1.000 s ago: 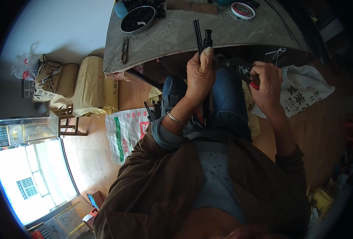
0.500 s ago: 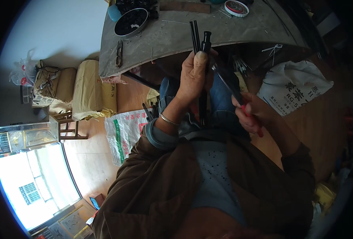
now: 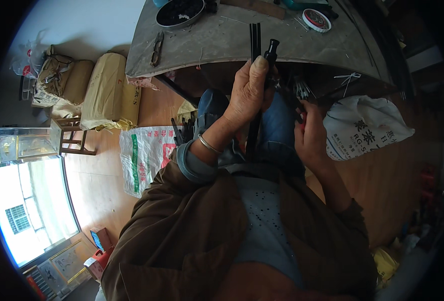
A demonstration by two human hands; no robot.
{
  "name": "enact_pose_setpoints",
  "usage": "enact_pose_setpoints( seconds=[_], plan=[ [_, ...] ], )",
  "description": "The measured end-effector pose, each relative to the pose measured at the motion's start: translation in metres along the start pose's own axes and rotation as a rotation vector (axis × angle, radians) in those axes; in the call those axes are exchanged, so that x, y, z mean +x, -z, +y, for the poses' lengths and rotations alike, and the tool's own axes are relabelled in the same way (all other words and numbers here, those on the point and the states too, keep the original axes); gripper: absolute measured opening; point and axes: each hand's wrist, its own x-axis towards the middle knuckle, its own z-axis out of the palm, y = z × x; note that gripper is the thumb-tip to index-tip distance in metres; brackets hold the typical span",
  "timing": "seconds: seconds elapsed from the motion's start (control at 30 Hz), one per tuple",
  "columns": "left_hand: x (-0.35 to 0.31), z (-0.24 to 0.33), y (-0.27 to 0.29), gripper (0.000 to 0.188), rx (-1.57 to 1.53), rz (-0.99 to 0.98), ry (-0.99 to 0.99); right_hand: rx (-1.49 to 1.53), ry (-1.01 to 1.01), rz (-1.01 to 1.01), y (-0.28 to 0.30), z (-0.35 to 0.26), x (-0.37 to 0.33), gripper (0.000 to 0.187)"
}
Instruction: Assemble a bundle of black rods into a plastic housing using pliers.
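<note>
My left hand (image 3: 247, 93) is closed around several thin black rods (image 3: 255, 41) and a thicker black piece with a turned, knobbed end (image 3: 272, 48). The rods stick up above my thumb, and a dark length hangs below the fist over my lap. Close by on the right, my right hand (image 3: 312, 133) grips a red-handled tool (image 3: 301, 116). Its dark front part points up toward my left fist; the tip is lost in shadow, so its exact kind is hidden. Both hands are above my knees, just before the table edge.
The grey table (image 3: 212, 45) carries scissors (image 3: 157, 49), a pan of black pieces (image 3: 180, 12), a wooden strip (image 3: 254, 7) and a round white-rimmed dish (image 3: 316, 20). A white sack (image 3: 367, 128) lies right; wrapped bundles (image 3: 106, 90), a wooden stool (image 3: 71, 135) and a flattened bag (image 3: 144, 158) are left.
My right hand has moved up and in toward my left fist, turning the red-handled tool more upright. My left hand keeps its hold on the rods. The view has shifted slightly.
</note>
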Motion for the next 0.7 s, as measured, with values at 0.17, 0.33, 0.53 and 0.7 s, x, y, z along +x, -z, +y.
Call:
enact_pose_setpoints(
  seconds=[0.17, 0.33, 0.53, 0.7],
  plan=[
    [0.0, 0.001, 0.004, 0.054, -0.08, -0.012, 0.072, -0.005, -0.009, 0.131, -0.024, -0.007, -0.002, 0.048],
    [0.001, 0.003, 0.006, 0.055, -0.109, -0.03, 0.082, 0.108, -0.044, 0.151, -0.043, -0.019, -0.007, 0.053],
    [0.001, 0.002, 0.001, 0.055, -0.008, 0.06, 0.024, 0.19, -0.164, 0.131, -0.052, -0.022, -0.01, 0.045],
    [-0.002, 0.004, 0.004, 0.056, 0.066, 0.094, -0.02, 0.106, -0.052, 0.082, -0.03, -0.014, -0.006, 0.035]
  ],
)
